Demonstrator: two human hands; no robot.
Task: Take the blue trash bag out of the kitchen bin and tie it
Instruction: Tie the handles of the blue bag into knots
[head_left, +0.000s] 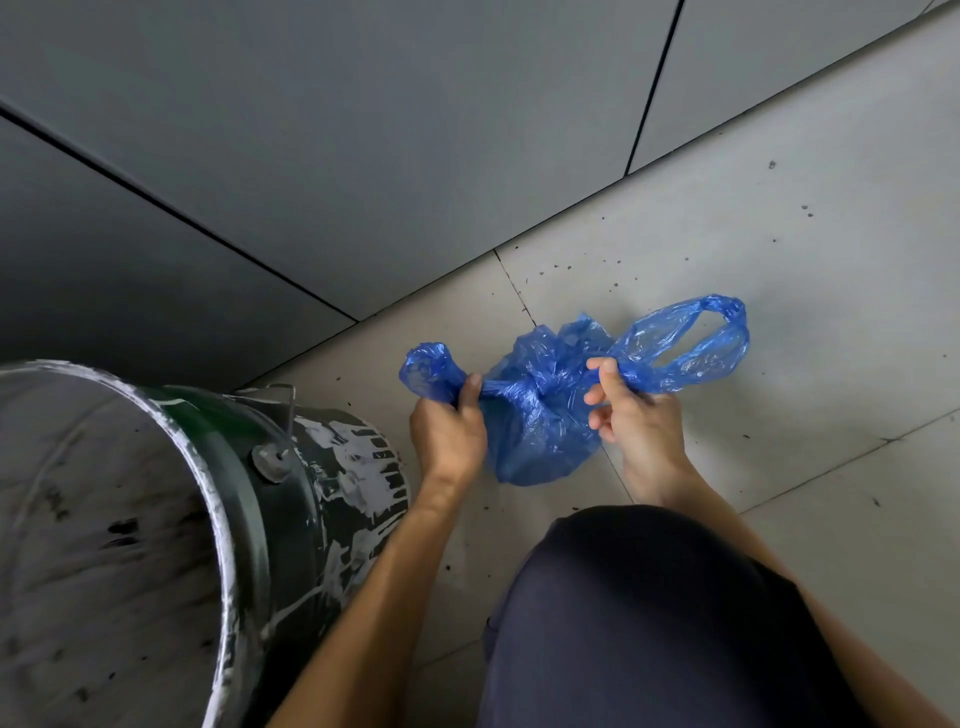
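Bag (540, 410), out of the bin (218, 499), stretched between the hands: left hand (449, 428) and right hand (636, 418) each clamp one handle, pulling apart, apparently to tighten the knot.

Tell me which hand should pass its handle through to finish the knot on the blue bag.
Probably the right hand: it pinches the longer, open handle loop with loose fingers. The left hand is fisted round the short bunched handle, better kept as anchor. The blue bag rests on the floor.
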